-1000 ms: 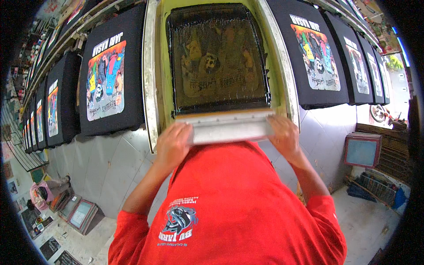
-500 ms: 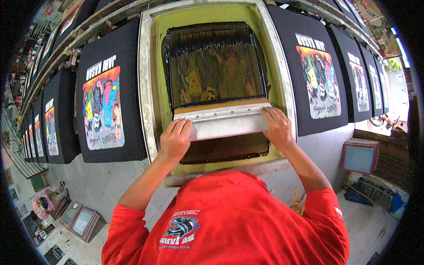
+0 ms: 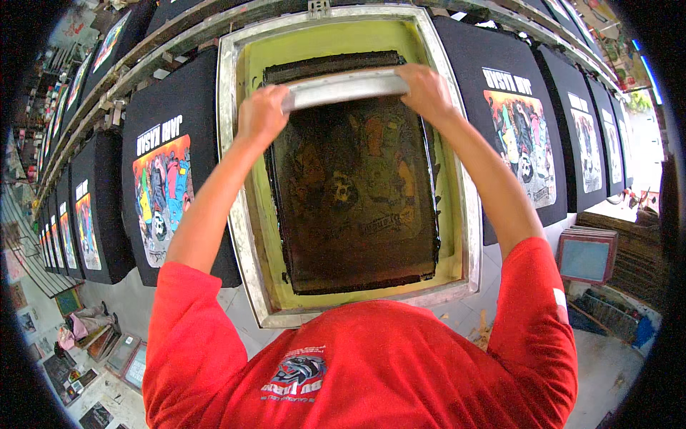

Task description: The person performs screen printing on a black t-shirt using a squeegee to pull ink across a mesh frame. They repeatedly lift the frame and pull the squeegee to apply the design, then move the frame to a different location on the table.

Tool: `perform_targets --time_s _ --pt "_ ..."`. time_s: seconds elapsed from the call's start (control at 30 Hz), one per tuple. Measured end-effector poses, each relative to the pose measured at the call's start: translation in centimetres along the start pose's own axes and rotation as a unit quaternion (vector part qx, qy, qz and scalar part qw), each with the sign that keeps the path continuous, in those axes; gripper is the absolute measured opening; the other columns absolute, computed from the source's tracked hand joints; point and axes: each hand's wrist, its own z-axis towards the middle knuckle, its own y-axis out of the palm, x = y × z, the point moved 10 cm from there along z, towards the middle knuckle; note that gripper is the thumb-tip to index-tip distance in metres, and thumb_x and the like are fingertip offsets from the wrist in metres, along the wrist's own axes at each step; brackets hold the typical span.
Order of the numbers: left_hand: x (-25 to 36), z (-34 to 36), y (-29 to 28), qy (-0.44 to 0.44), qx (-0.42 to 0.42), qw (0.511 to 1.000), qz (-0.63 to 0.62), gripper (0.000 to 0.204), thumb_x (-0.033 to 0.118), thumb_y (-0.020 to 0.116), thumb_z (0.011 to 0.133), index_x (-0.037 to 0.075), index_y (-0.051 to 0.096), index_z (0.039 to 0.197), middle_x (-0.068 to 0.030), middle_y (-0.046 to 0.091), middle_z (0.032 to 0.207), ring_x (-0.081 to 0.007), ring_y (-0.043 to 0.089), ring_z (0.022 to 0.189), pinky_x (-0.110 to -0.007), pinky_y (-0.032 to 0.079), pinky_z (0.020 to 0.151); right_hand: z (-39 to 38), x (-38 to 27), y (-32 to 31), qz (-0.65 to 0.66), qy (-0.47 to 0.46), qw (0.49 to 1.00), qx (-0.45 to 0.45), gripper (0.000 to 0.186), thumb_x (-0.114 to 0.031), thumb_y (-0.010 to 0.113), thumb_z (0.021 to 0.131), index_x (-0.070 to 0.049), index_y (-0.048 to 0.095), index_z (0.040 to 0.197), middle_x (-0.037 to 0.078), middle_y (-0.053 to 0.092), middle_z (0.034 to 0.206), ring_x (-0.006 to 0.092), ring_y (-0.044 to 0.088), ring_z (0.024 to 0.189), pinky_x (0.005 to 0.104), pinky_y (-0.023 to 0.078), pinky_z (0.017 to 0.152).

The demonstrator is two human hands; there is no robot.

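Rows of black T-shirts (image 3: 500,53) with bright prints (image 3: 163,196) and upside-down white letters (image 3: 508,82) line the left and right of the view. Near the top middle, a silver squeegee (image 3: 346,89) sits between the left hand (image 3: 264,114) and the right hand (image 3: 425,91), both curled tight around its ends, over black ink (image 3: 357,264) in a screen-printing frame (image 3: 227,136)

Silver squeegee (image 3: 346,89) now near the dark ink (image 3: 350,214)'s far edge

Squeegee (image 3: 346,89) blurred, red shirt (image 3: 386,365) cut off (below)
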Motion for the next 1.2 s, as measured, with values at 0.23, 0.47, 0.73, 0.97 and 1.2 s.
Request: perform_targets --time_s 0.23,0.47,0.73,0.97,1.2 --pt "-1.3 5.8 -3.9 0.040 -0.033 0.996 -0.074 0.024 0.022 0.076 0.070 0.008 0.070 0.089 -0.0181 0.067 0.073 -0.0361 0.067 0.073 -0.044 0.053 0.068 5.9 0.9 -4.8 -0.030 -0.051 0.997 -0.046 0.037 -0.031 0.074 0.068 -0.010 0.070 0.099 0.016 0.070 0.094 0.0355 0.067 0.091 0.0465 0.055 0.081" --pt "2.3 1.3 -7.2 -0.003 -0.018 0.998 -0.062 0.020 0.013 0.069 0.072 0.008 0.069 0.091 -0.0186 0.068 0.086 -0.0377 0.066 0.081 -0.045 0.054 0.074 0.1 -0.5 -6.8 0.000 0.005 1.000 -0.006 0.037 -0.023 0.072 0.068 -0.009 0.069 0.102 0.015 0.069 0.097 0.0355 0.066 0.092 0.0448 0.054 0.084" --pt "14.6 -20.3 -12.3 0.010 -0.073 0.993 -0.094 0.046 0.002 0.069 0.068 0.003 0.064 0.113 -0.0146 0.065 0.111 -0.0333 0.062 0.102 -0.041 0.051 0.092 -25.4 -8.9 -9.9 0.107 0.011 0.994 0.013 0.042 -0.015 0.072 0.070 -0.008 0.066 0.111 0.014 0.066 0.113 0.0312 0.064 0.102 0.0408 0.053 0.089" --pt "20.6 -33.6 -9.7 0.012 -0.087 0.988 -0.124 0.044 0.005 0.071 0.068 0.000 0.059 0.110 -0.0145 0.060 0.112 -0.0326 0.057 0.110 -0.041 0.048 0.094 -39.5 -15.5 -7.6 0.076 0.046 0.996 0.025 0.055 -0.021 0.077 0.067 -0.003 0.061 0.117 0.014 0.061 0.115 0.0319 0.057 0.110 0.0410 0.050 0.092" --pt "21.3 -36.4 -9.8 0.005 -0.082 0.982 -0.172 0.059 0.037 0.073 0.080 -0.001 0.055 0.121 -0.0192 0.055 0.120 -0.0374 0.052 0.115 -0.044 0.041 0.100 -40.9 -16.7 -8.9 0.181 0.052 0.981 0.052 0.056 -0.024 0.078 0.073 -0.001 0.061 0.120 0.020 0.060 0.121 0.0377 0.054 0.116 0.0446 0.043 0.100"
